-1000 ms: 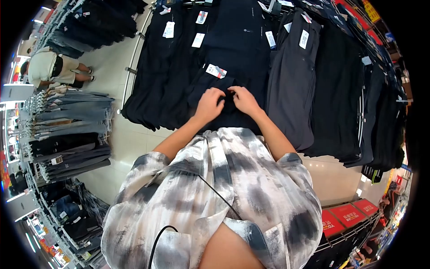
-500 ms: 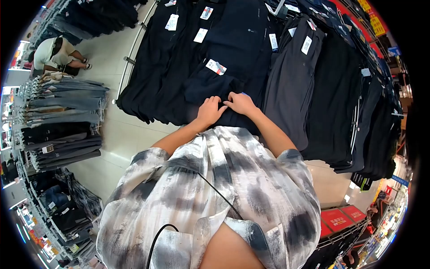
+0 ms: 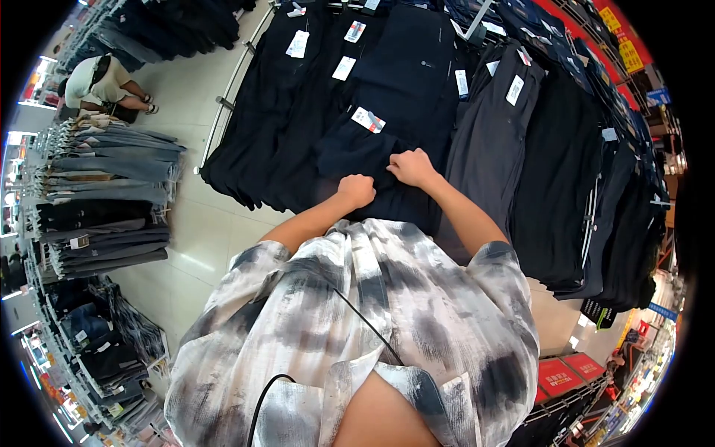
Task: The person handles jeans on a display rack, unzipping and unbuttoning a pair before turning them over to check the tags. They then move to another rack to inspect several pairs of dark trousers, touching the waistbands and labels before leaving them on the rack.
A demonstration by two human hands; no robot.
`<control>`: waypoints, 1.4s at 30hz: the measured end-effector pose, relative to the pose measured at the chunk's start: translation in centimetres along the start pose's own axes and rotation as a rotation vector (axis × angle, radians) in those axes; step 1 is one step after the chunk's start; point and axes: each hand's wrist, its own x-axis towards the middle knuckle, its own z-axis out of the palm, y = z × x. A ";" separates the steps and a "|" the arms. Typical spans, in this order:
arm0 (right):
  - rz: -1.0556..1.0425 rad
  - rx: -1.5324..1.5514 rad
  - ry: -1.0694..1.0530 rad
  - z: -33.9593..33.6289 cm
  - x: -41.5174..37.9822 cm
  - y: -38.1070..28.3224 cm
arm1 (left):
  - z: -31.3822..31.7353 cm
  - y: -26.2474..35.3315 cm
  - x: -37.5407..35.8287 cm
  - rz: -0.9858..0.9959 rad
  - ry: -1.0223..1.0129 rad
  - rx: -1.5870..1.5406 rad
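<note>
A pair of dark navy trousers (image 3: 398,71) lies spread on a rack of trousers, its lower part bunched into a fold near me. My left hand (image 3: 357,191) is closed on the near edge of this fabric, fingers curled under. Slightly farther off and to the right, my right hand (image 3: 412,168) pinches the same navy cloth beside the fold. Just beyond the fold sits a white and red price tag (image 3: 369,119). The exact grip of both sets of fingertips is hidden by the dark cloth.
Grey trousers (image 3: 495,141) and black trousers (image 3: 558,171) lie to the right, black trousers (image 3: 272,127) to the left. A metal rail (image 3: 223,103) edges the rack. Across the aisle hang jeans (image 3: 112,167), near a bending person (image 3: 104,78). Red boxes (image 3: 558,376) stand lower right.
My hands, close together before, have moved apart: the left nearer to me, the right outward to the right. Both have closed more tightly on the cloth. The view has shifted slightly.
</note>
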 end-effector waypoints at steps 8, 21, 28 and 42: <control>-0.090 0.423 0.060 0.0 0.4 0.0 | -2.4 1.1 -0.9 -0.062 0.344 -0.201; 0.064 0.248 0.028 -1.7 -0.3 -0.1 | -1.9 0.2 -1.3 0.033 0.225 -0.286; 0.215 0.143 0.142 -1.9 1.6 4.9 | -3.1 0.5 -2.9 -0.012 0.174 -0.246; 0.262 0.456 0.218 -0.1 6.2 10.9 | -2.9 0.8 -4.4 -0.018 0.207 -0.319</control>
